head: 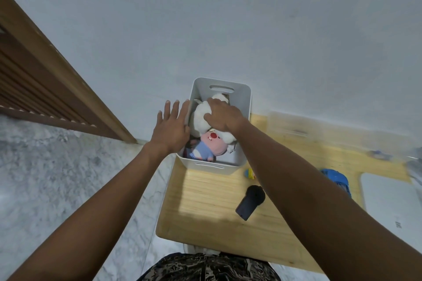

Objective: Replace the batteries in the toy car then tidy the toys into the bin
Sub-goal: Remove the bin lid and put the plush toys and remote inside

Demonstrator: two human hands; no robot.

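A white bin (244, 98) stands at the far left corner of the wooden table (205, 207). Inside it lie a white plush toy (201, 116) and, nearer me, a pink plush in a blue shirt (205, 146). My right hand (222, 117) is inside the bin, pressing down on the white plush with fingers curled over it. Against the bin's left wall rests my left hand (172, 125), flat with fingers spread. A blue toy car (338, 180) sits on the table to the right, partly hidden by my right forearm.
A black remote-like device (250, 202) lies on the table near my right forearm. A small yellow and blue toy (250, 174) sits just in front of the bin. A white pad (392, 207) covers the table's right side. A wooden door (34, 80) stands at left.
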